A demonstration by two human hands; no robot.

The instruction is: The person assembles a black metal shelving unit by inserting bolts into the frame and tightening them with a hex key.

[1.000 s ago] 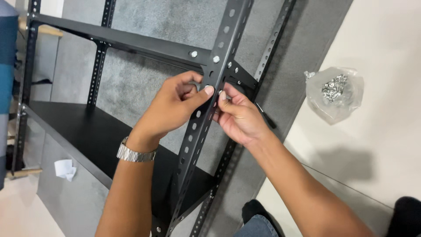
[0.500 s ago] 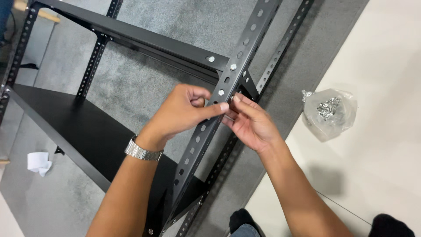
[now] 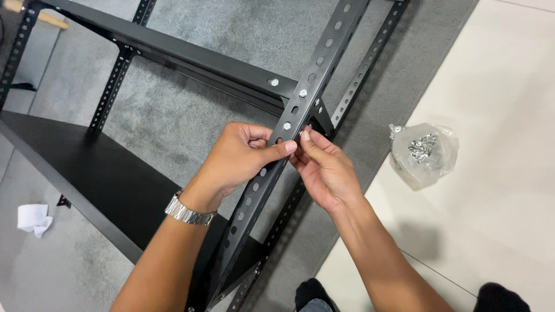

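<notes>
A black metal shelving frame lies on grey carpet. Its slotted upright post (image 3: 324,63) runs diagonally through the middle of the view. My left hand (image 3: 243,156) grips this post from the left, thumb pressed on its face just below a silver bolt head (image 3: 287,126). My right hand (image 3: 324,167) meets it from the right, fingertips pinched at the post's edge by the corner bracket (image 3: 321,122). Whatever small part the right fingers hold is hidden. Two more bolt heads (image 3: 303,93) sit higher where the crossbeam (image 3: 196,58) joins. I wear a metal watch (image 3: 188,212) on the left wrist.
A clear plastic bag of silver bolts and nuts (image 3: 423,151) lies on the pale floor at the right. The black shelf panel (image 3: 110,185) spreads at the lower left. A crumpled white paper (image 3: 33,218) lies on the carpet. A second slotted upright (image 3: 370,63) runs parallel.
The view has shifted and drawn closer, so the frame and the bag sit lower and more to the right. Both hands stay at the same joint on the post, fingers slightly rearranged.
</notes>
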